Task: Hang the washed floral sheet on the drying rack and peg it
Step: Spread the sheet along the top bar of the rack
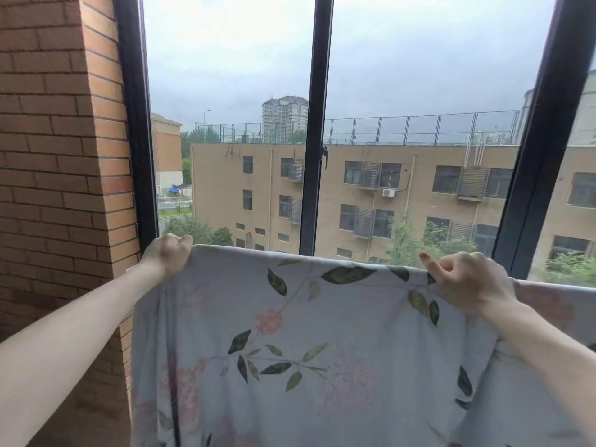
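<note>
Head view shows me the pale grey cotton sheet printed with leaves and pink flowers (pixel 322 333) held spread before the black-framed window (pixel 309 124). My left hand (pixel 169 254) and right hand (pixel 471 280) pinch its top edge, fingers curled. I judge draping comes next; no rack or pegs visible.

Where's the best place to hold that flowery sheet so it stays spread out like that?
Along its top edge, near the two ends, from the near side. The floral sheet hangs flat from there, as the left hand and right hand grip it now.
</note>
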Action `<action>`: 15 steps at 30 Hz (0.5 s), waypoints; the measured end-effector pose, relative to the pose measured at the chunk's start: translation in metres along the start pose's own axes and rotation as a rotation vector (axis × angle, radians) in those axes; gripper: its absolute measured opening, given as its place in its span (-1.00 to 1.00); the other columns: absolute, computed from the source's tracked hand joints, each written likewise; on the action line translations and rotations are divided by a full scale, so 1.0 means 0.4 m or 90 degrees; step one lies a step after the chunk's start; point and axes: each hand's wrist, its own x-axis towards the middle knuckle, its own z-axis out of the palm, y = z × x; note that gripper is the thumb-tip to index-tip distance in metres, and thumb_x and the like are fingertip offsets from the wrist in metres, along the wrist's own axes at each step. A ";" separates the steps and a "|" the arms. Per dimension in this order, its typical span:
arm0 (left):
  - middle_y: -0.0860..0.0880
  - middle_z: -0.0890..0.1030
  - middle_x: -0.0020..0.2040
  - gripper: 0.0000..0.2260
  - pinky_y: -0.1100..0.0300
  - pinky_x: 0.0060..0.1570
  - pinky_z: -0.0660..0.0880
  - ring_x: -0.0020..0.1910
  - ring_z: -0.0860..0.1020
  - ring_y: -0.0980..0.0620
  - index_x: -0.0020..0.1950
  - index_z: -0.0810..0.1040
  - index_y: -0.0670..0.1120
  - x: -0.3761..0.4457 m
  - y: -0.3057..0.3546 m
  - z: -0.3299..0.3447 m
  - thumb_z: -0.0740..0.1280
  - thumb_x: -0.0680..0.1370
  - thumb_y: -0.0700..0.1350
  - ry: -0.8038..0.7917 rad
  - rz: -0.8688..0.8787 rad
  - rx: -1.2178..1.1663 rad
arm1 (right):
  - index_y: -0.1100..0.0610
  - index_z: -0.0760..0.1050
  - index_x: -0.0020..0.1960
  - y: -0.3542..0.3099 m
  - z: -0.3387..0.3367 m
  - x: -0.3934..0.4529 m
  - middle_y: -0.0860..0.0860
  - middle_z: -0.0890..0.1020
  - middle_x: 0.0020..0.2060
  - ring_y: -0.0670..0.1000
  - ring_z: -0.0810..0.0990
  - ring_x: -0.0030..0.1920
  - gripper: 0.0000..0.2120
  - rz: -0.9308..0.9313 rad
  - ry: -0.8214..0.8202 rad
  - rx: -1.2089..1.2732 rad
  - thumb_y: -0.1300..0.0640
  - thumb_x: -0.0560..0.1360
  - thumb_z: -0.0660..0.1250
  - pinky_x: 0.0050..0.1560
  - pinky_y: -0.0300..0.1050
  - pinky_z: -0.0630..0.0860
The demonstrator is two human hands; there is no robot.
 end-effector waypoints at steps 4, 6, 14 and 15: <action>-0.13 0.50 -0.35 -0.55 0.02 -0.19 0.29 -0.26 0.45 -0.17 -0.41 0.39 -0.15 0.003 0.011 0.020 0.08 0.58 0.08 -0.006 0.009 0.000 | 0.07 0.45 -0.55 0.081 -0.010 -0.021 -0.02 0.50 -0.58 0.09 0.47 -0.48 -0.33 0.052 0.077 -0.018 -0.29 0.61 0.17 -0.36 -0.14 0.36; -0.15 0.53 -0.31 -0.54 0.03 -0.18 0.30 -0.25 0.46 -0.16 -0.36 0.43 -0.19 0.008 0.017 0.037 0.11 0.68 0.00 0.001 0.005 0.000 | 0.05 0.42 -0.56 0.108 -0.019 -0.029 0.00 0.50 -0.57 0.15 0.52 -0.44 -0.33 0.078 0.075 -0.020 -0.35 0.53 0.06 -0.29 -0.06 0.49; -0.20 0.55 -0.24 -0.53 0.03 -0.13 0.32 -0.14 0.51 -0.21 -0.39 0.43 -0.16 -0.001 0.029 0.049 0.11 0.69 -0.03 0.025 0.002 0.007 | -0.01 0.63 -0.12 -0.087 -0.017 -0.020 0.01 0.69 -0.06 0.13 0.60 -0.12 -0.53 -0.034 0.044 0.131 -0.29 0.57 0.09 -0.14 -0.04 0.47; -0.20 0.55 -0.25 -0.53 0.03 -0.13 0.32 -0.14 0.51 -0.21 -0.40 0.41 -0.15 -0.004 0.027 0.045 0.11 0.69 -0.02 0.024 0.000 0.005 | -0.01 0.64 -0.06 -0.151 -0.010 -0.022 -0.04 0.67 -0.01 0.09 0.60 -0.07 -0.57 -0.092 0.016 0.160 -0.27 0.59 0.14 -0.10 -0.04 0.48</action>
